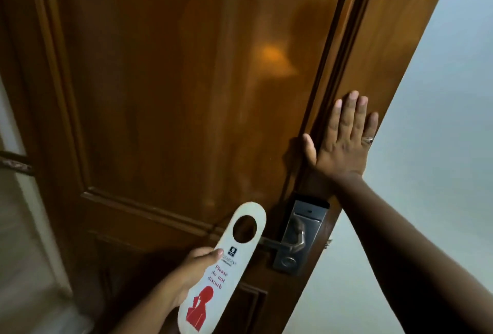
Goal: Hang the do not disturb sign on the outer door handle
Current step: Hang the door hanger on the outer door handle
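Left hand [192, 269] grips rounded card sign [221, 267] (metal handle [272, 244] beside).

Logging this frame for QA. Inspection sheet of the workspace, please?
Surface: wooden door, glossy, panelled.
Job's things: sign tilted, its hole just left of the handle, not yet on it; handle sits on a metal lock plate.
Clutter: nothing seen.
Hands: left hand grips the sign at mid-length; right hand flat and open against the door edge, ring on one finger.
Cables: nothing seen.
Surroundings: pale wall at right; dim light, left edge blurred.
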